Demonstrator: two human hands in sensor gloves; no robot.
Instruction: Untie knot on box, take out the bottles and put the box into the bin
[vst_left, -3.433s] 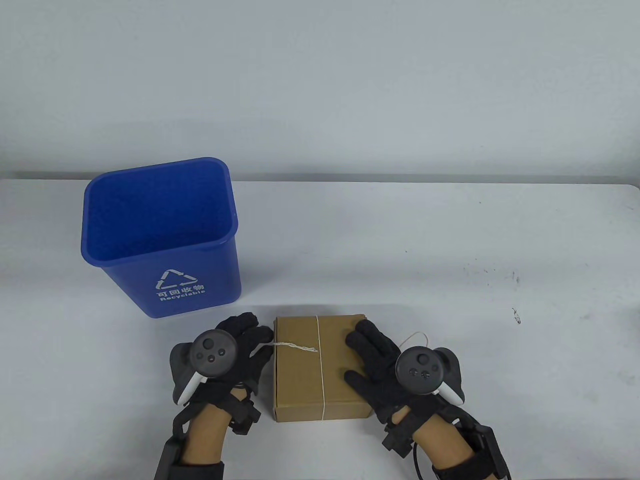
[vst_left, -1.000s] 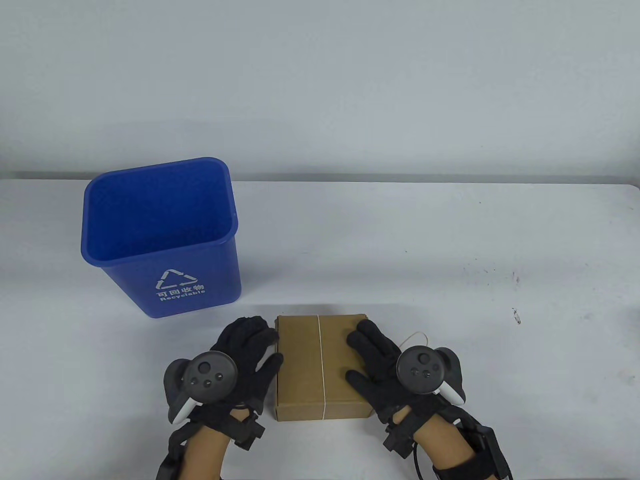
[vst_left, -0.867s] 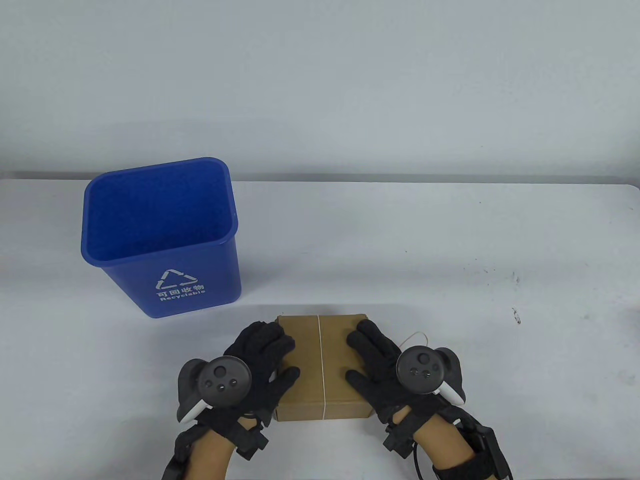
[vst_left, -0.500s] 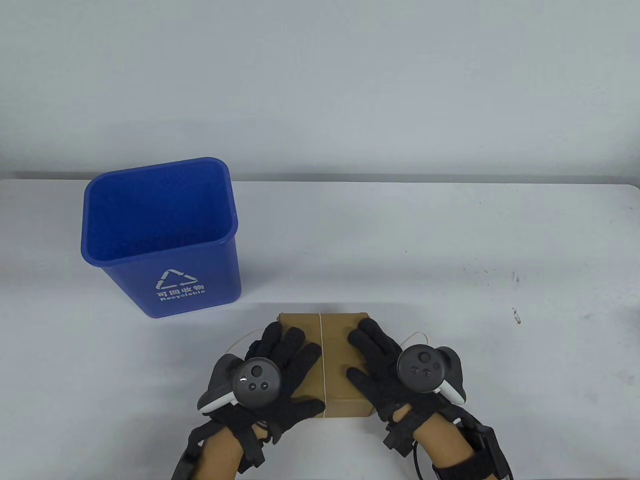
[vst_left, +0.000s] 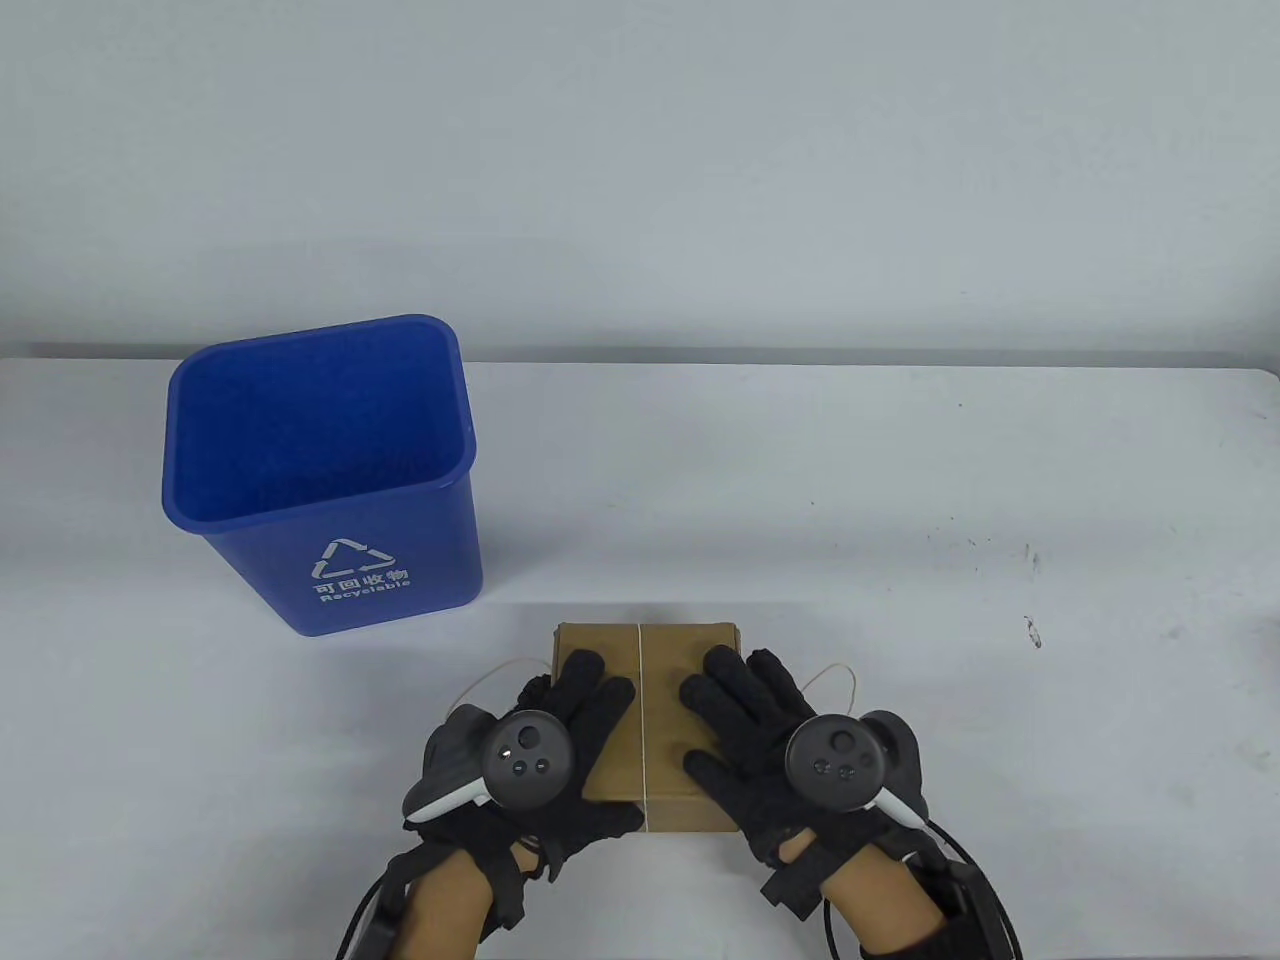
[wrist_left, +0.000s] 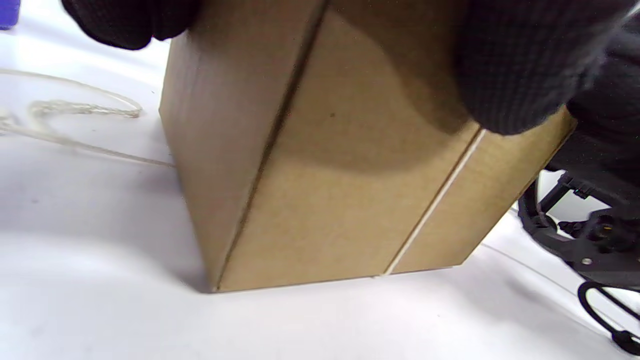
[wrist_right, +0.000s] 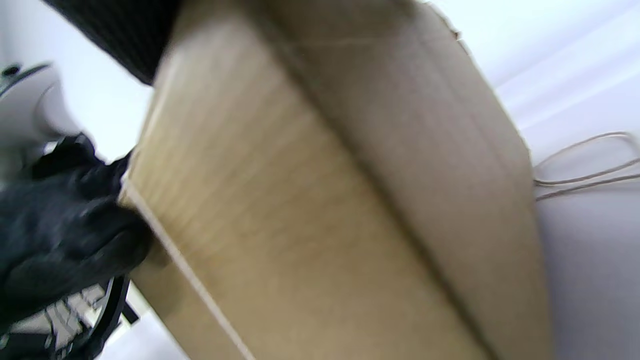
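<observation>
The brown cardboard box (vst_left: 660, 665) (wrist_left: 320, 190) (wrist_right: 325, 210) sits closed near the table's front edge. A thin string (vst_left: 640, 660) (wrist_left: 435, 200) still runs round its middle. The string's loose ends lie in loops on the table to the box's left (vst_left: 490, 680) (wrist_left: 75, 110) and right (vst_left: 835, 675) (wrist_right: 585, 175). My left hand (vst_left: 580, 715) lies over the box's left half, with its thumb on the front face. My right hand (vst_left: 745, 700) rests flat on the right half. No bottles show. The blue bin (vst_left: 380, 560) stands empty at the left, behind the box.
The white table (vst_left: 800, 480) stretches behind and to the right of the box, with small dark marks (vst_left: 1030, 560) at the right. A grey wall stands behind the table. A cable (wrist_left: 605, 310) hangs from my wrist gear near the front edge.
My left hand moved right from beside the box onto its top and front. The frayed string end on the lid now lies on the table at the left. My right hand slid slightly left.
</observation>
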